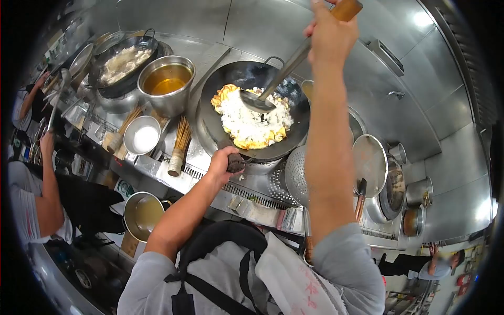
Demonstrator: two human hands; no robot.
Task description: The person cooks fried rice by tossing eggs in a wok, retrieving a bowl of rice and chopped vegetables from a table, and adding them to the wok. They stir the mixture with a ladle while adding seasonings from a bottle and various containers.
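Note:
A black wok [226, 76] sits on the burner in front of me. White rice [244, 119] lies in it, with yellow cooked egg [253, 143] showing around its edges. My left hand [223, 161] is closed around the wok's dark handle [236, 163] at the near rim. Raised high above the far right side, my right hand [333, 35] grips a long ladle [286, 71] near its wooden end. The ladle's bowl rests on the rice, its underside hidden from view.
Left of the wok stand a metal pot of amber liquid [167, 79], a bowl of white contents [142, 135] and bamboo brushes [181, 144]. Another wok [126, 63] holds pale food. Strainers [298, 176] lie to the right. A co-worker's arm [47, 184] holds a ladle at far left.

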